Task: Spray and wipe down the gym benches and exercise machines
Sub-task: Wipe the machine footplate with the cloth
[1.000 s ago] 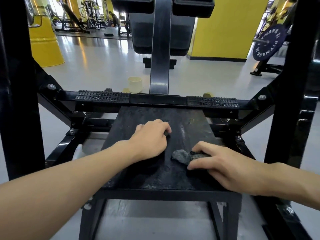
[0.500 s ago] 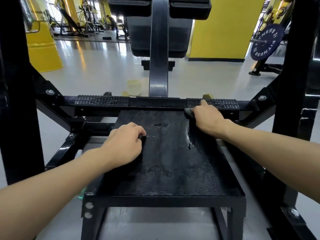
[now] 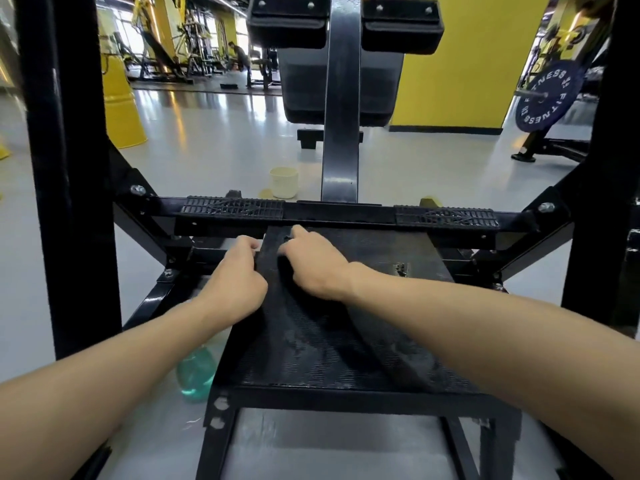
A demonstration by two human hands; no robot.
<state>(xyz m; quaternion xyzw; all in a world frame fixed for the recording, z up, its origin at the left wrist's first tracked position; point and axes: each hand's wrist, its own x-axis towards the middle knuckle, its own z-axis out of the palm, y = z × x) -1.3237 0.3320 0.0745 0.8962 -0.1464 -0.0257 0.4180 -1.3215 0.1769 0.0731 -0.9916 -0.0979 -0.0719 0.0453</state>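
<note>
black ribbed platform [image 3: 311, 358] — left hand [image 3: 239, 275] grips its edge, right hand [image 3: 313, 266] curled, hold unclear

left hand [image 3: 239, 275] grips platform [image 3: 346, 341] left edge; right hand [image 3: 313, 268] just beside, fingers [image 3: 300, 232] curled on platform; green bottle [image 3: 195, 374] on floor.

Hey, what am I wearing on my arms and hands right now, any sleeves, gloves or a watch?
Nothing worn shows. The left hand and right hand are ungloved, both forearms are bare to the picture's edge with no sleeve in view, and no watch, band or ring is visible from above.
</note>
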